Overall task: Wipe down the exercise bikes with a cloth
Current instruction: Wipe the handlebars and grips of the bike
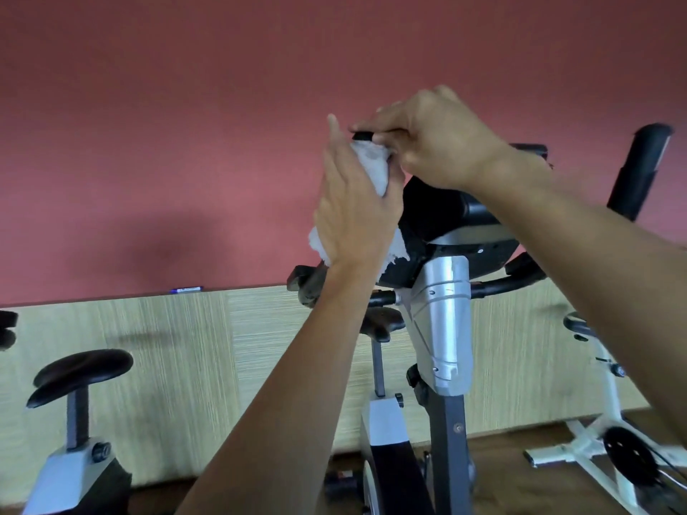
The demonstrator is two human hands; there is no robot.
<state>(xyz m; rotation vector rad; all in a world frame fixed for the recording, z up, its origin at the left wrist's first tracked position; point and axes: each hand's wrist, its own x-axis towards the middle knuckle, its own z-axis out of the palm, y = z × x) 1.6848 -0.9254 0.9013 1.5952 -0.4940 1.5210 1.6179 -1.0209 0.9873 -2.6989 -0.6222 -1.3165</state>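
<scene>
Wiping the handlebar tip: best to keep the left hand (353,202) wrapped round the white cloth (371,169), fingers closed on it, rubbing upward. Cloth sits bunched under those fingers, touching the black bar end (362,135). Right hand (435,143) pinches the bar, steadying the exercise bike (442,310).

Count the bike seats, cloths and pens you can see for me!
Bike seats: 2, one black seat at the left, one dark seat behind the left hand's arm.
Cloths: 1, the white cloth held by the left hand.
Pens: 1, the blue pen on the ledge.
Total: 4
</scene>
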